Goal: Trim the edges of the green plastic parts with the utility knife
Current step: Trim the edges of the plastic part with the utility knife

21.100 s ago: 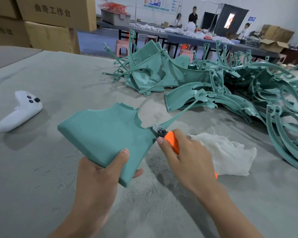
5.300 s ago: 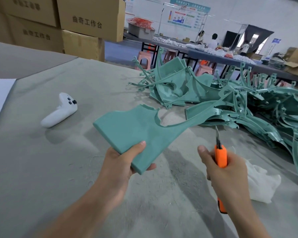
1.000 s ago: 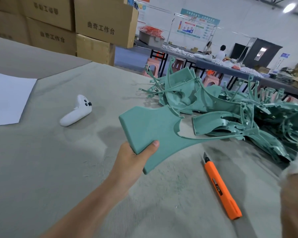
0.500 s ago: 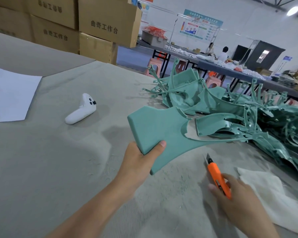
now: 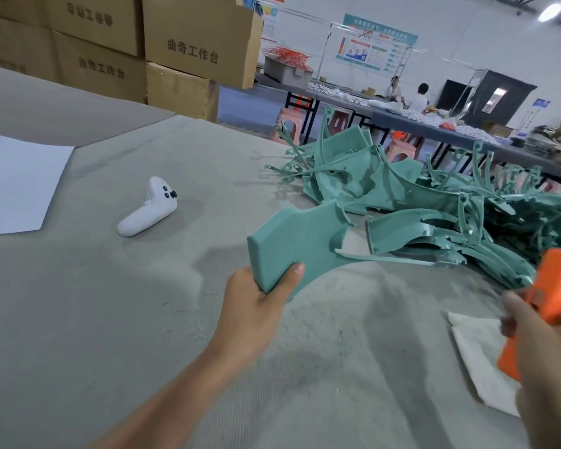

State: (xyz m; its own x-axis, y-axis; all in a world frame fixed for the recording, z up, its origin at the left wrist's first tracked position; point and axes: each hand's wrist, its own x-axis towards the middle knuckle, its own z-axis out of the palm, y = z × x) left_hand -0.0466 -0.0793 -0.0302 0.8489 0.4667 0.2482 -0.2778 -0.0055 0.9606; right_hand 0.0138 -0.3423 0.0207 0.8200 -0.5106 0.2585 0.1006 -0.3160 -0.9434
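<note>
At left, green part is gripped at its near corner by L hand, thumb on top, and held clear of the table. Untrimmed pile lies beyond. Utility knife, left on the table 1 s ago, has been picked up and is clasped in R hand, blurred; blade not discernible. Trimming can prob. be resumed.

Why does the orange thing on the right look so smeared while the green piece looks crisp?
Head view: the utility knife and right hand are motion-blurred at the frame edge; the green plastic part in the left hand is sharp.
</note>
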